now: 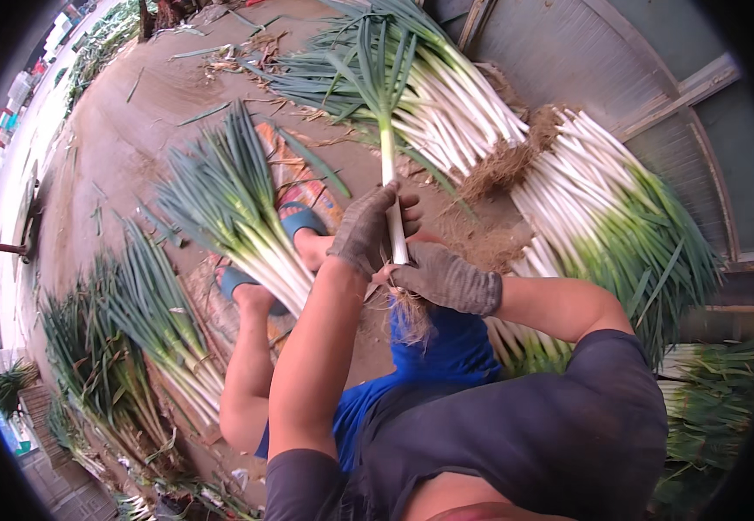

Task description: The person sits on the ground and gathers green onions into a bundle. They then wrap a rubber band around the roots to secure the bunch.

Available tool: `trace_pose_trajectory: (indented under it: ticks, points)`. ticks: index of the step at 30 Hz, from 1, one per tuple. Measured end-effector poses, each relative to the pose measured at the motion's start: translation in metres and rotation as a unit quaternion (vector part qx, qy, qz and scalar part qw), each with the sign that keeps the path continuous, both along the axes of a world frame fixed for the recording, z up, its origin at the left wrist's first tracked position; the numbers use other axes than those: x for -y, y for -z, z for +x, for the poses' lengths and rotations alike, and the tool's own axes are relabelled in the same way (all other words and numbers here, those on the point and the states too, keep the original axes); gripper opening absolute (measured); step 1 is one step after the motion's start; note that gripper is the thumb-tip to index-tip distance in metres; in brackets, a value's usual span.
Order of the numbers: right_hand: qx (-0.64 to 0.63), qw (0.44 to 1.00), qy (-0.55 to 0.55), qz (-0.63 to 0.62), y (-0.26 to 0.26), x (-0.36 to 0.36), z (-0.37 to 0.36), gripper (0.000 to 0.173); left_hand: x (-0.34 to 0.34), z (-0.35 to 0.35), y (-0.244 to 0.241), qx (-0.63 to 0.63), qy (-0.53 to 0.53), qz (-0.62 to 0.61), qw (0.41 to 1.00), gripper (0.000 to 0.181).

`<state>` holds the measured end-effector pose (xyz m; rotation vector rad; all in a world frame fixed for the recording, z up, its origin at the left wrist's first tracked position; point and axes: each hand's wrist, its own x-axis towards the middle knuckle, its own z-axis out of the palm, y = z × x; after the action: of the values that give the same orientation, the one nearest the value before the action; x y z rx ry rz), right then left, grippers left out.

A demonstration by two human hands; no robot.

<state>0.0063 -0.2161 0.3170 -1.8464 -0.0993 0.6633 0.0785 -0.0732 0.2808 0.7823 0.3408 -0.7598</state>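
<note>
A long green onion (388, 156) stands slanted before me, white stalk toward me and green leaves pointing away. My left hand (367, 228), in a grey-brown knit glove, is wrapped around its white stalk. Close to the root end, my right hand (445, 275), gloved alike, grips the stalk's base; its fingertips are partly hidden. Stringy roots (410, 316) hang below that hand, over blue shorts (445, 345). Left of my left forearm lies a bunch of green onions (246, 221), its white ends hidden behind the arm.
Large piles of white-stalked onions lie ahead (445, 98) and at right (585, 195), roots meeting. Further bunches (162, 332) lie at left, beside wilted-looking ones (100, 345). My sandalled feet (305, 225) rest near a printed sack (305, 179). A framed panel wall (598, 65) stands at right.
</note>
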Motion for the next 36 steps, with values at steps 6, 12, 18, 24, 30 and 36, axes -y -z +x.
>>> trace_pose_trajectory:
  ticks: [6, 12, 18, 24, 30, 36]
  points:
    - [-0.294, 0.916, 0.166, 0.217, 0.027, 0.038, 0.042, 0.04, -0.037, -0.073, -0.009, 0.037, -0.015, -0.113, 0.993, 0.026]
    - [-0.117, 0.949, 0.131, 0.262, 0.046, -0.029, 0.076, 0.034, -0.071, -0.146, -0.005, 0.043, -0.04, -0.144, 0.988, 0.052]
    - [-0.239, 0.88, 0.246, 0.33, 0.059, -0.096, 0.033, 0.026, -0.102, -0.172, 0.001, 0.003, -0.026, -0.043, 0.999, 0.052]
    - [-0.279, 0.847, 0.267, 0.365, 0.072, -0.11, 0.027, 0.021, -0.099, -0.175, 0.01, -0.007, -0.04, -0.005, 0.999, 0.032]
    - [-0.179, 0.893, 0.303, 0.282, 0.088, -0.101, 0.08, 0.012, -0.09, -0.228, 0.009, 0.055, 0.017, 0.222, 0.973, 0.027]
    - [-0.162, 0.872, 0.36, 0.288, 0.087, -0.115, 0.098, 0.009, -0.082, -0.253, 0.032, 0.152, -0.013, 0.561, 0.813, 0.036]
